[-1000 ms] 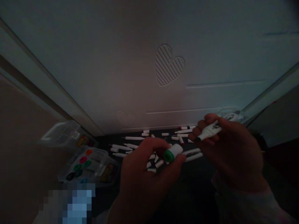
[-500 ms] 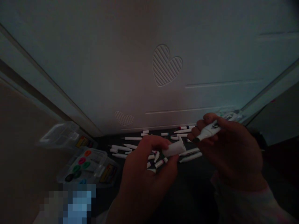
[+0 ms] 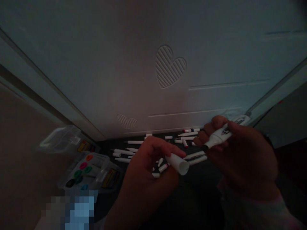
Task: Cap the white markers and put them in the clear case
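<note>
While left hand (image 3: 148, 180) pinches cap (image 3: 176, 163) — right hand (image 3: 244, 155), marker (image 3: 219, 134) — scattered pens (image 3: 124, 152) lie partly hidden.

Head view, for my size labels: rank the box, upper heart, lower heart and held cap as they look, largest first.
1. Box
2. Upper heart
Held cap and lower heart: too alike to rank; the cap looks nearer the camera.

The left hand (image 3: 146, 180) pinches a white cap (image 3: 176, 163), its open end tilted toward the near edge of the dark surface (image 3: 199, 195). The right hand (image 3: 247, 156) holds an uncapped white marker (image 3: 218, 136), dark tip near the cap. Loose markers (image 3: 123, 152) lie scattered toward the far edge, below a white panel (image 3: 115, 64); coloured ends (image 3: 78, 173) show in a clear case (image 3: 103, 162) at left.
</note>
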{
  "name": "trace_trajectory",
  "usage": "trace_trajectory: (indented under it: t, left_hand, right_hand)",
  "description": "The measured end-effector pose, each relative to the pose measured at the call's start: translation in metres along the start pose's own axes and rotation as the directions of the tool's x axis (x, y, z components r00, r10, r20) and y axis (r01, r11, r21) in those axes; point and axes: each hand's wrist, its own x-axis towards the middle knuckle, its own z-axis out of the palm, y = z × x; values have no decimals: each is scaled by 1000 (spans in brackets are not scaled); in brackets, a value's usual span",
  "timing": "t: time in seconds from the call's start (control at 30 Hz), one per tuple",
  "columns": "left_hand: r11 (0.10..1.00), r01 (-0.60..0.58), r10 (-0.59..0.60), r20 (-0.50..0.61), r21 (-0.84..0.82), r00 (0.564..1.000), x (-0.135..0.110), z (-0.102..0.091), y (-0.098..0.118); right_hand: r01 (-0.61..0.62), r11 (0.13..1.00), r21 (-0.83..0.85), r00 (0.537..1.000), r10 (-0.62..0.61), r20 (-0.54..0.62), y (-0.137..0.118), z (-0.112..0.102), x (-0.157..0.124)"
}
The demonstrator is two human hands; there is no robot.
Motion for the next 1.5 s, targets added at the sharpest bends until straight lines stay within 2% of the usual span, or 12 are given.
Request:
trace_trajectory:
  t: [0.17, 0.33, 0.5, 0.67, 0.77, 0.9, 1.03, 1.5]
  left_hand:
    - [989, 66, -66, 4, -129, 998, 2, 1, -1]
    - [985, 98, -94, 35, -143, 995, 2, 1, -3]
    - [980, 90, -99, -43, -175, 994, 1, 4, -4]
    - [980, 110, -108, 25, -168, 994, 2, 2, -4]
    - [981, 106, -107, 2, -163, 994, 2, 1, -4]
    - [983, 119, -115, 38, -140, 993, 2, 1, -4]
    - [982, 118, -120, 1, -148, 993, 2, 2, -5]
    - [983, 111, -109, 27, -144, 994, 3, 1, -6]
  right_hand:
    - [-5, 1000, 18, 1000, 4, 5, 0, -1, 0]
    - [14, 1000, -7, 1000, -14, 11, 0, -2, 0]
    - [13, 1000, -3, 1000, -13, 11, -1, -1, -1]
    - [6, 1000, 11, 1000, -6, 10, -1, -1, -1]
    - [14, 1000, -14, 1000, -13, 12, -1, -1, -1]
    - [17, 999, -30, 1000, -16, 8, -1, -1, -1]
    - [28, 999, -46, 1000, -28, -2, -1, 0, -2]
    - [17, 1000, 18, 1000, -17, 10, -1, -3, -2]
